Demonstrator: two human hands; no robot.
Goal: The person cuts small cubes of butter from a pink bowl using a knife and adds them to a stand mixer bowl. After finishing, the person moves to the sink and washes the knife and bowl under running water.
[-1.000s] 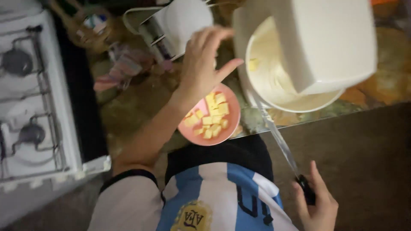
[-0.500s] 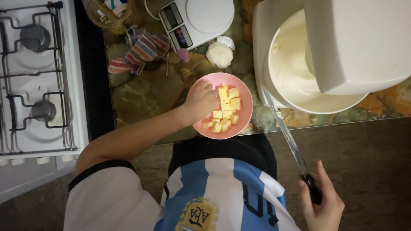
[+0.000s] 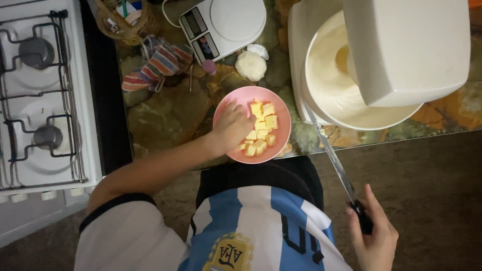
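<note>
I see a mottled stone counter [image 3: 170,115] with a white stove [image 3: 45,95] at its left. My left hand [image 3: 232,128] reaches into the pink bowl [image 3: 282,131] near the counter's front edge, fingers curled down onto the yellow cubes [image 3: 263,125]; whether they pinch one I cannot tell. My right hand [image 3: 374,236] is closed around the dark handle of a long knife [image 3: 331,153], blade pointing toward the white mixer bowl [image 3: 351,108].
</note>
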